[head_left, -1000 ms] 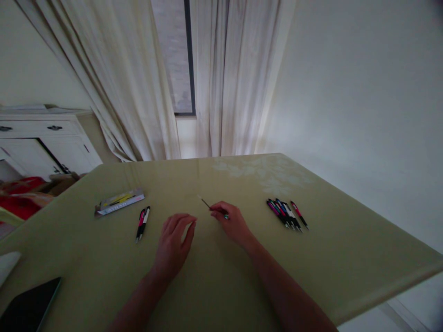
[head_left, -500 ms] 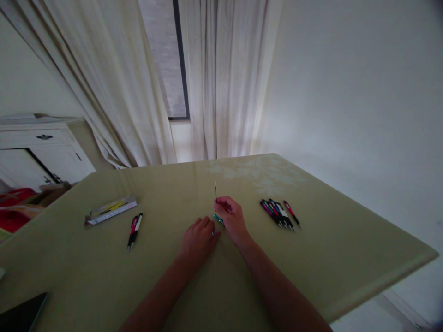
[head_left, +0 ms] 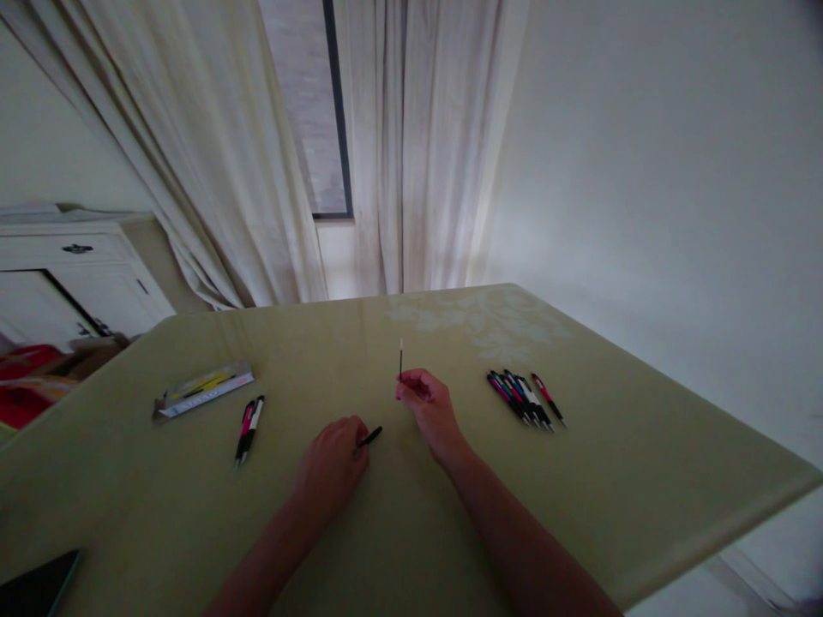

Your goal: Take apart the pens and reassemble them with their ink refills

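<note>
My right hand [head_left: 429, 407] pinches a thin pen refill [head_left: 401, 360] upright above the table; the refill is dark with a pale upper end. Lower and to the left, my left hand [head_left: 334, 454] is closed around a pen barrel [head_left: 371, 436], whose black end sticks out to the right of the fingers. The rest of that barrel is hidden in the hand. A row of several pens [head_left: 519, 399] in mixed colours lies right of my right hand, with a red and black pen [head_left: 548, 399] just apart from them.
On the left of the green-covered table [head_left: 411, 548] lie a white and black pen [head_left: 249, 428] and a pink and black pen [head_left: 243, 433], side by side. Behind them is an open box [head_left: 209, 396] with yellow items. A dark flat device [head_left: 39, 587] sits at the near left corner.
My left hand has moved left and towards me, and a black barrel end now shows in it. The teal pen piece between the hands is no longer visible. My right hand still holds the refill.
</note>
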A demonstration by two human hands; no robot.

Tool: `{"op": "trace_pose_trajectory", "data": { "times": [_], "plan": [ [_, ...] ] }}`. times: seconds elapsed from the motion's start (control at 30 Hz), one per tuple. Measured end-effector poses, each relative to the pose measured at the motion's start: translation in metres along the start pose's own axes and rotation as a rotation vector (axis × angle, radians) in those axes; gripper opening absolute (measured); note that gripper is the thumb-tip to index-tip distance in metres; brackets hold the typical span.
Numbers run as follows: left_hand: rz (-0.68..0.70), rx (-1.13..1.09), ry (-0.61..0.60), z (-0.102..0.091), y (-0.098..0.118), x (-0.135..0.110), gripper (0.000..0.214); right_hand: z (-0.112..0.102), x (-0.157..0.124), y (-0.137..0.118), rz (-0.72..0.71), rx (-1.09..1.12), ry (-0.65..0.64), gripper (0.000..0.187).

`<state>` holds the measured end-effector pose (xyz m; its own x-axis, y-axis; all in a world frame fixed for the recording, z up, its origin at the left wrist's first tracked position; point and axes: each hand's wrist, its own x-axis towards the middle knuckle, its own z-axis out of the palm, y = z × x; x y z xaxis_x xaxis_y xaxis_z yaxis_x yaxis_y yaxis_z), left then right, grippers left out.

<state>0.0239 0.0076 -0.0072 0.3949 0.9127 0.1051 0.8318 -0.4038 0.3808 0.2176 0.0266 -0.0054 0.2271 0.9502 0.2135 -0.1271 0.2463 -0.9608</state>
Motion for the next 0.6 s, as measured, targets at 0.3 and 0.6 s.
{"op": "trace_pose_trajectory", "data": {
  "times": [0.3,0.6],
  "plan": [
    [0.028,-0.629,0.260,0.000,-0.019,-0.019,0.027,0.018,-0.023,-0.018,0.155,0.074,-0.124,0.023],
    [0.090,-0.636,0.227,0.000,-0.012,-0.019,0.025,0.020,-0.026,-0.022,0.138,0.072,-0.107,0.025]
  ]
}}
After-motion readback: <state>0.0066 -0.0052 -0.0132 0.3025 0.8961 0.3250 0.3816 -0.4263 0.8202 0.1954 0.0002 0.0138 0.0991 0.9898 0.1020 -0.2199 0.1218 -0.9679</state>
